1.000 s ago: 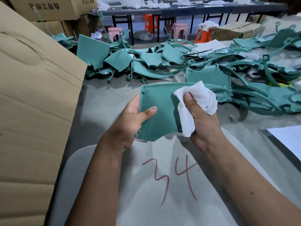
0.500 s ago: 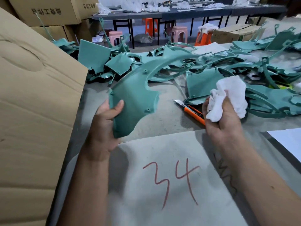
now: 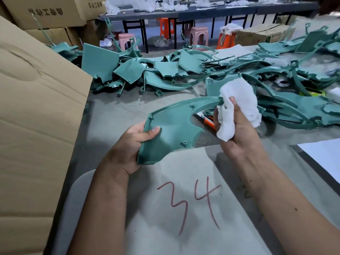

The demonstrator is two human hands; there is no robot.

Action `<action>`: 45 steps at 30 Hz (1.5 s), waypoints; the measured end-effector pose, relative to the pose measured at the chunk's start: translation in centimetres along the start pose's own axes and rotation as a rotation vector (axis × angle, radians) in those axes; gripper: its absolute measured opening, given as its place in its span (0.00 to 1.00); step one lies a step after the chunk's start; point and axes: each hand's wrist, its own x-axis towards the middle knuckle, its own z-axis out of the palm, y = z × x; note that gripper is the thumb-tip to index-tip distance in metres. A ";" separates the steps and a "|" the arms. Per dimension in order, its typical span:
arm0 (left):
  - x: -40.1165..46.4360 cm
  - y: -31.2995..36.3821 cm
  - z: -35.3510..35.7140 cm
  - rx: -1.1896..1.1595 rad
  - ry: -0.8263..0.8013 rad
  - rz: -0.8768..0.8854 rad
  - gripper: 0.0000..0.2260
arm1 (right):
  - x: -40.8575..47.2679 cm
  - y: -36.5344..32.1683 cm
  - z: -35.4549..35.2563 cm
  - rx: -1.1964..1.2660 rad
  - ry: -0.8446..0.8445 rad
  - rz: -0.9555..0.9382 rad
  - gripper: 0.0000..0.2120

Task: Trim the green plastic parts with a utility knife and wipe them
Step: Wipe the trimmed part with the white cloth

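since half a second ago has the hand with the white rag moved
Yes. The right hand with the white rag came in over the orange utility knife onto the green part's arm.

Bare forearms (image 3: 103, 205), no sleeves visible

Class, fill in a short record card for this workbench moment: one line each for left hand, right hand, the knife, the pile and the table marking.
Left hand: left hand grips the green plastic part by its wide end
Right hand: right hand holds the white cloth against the part's curved arm
Knife: orange utility knife lies on the table, partly hidden
Pile: green parts heaped behind
Marking: red "34"
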 end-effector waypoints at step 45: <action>-1.0 1.9 -2.7 0.227 0.192 0.356 0.13 | -1.1 -0.3 -0.5 -0.883 -0.048 -0.856 0.15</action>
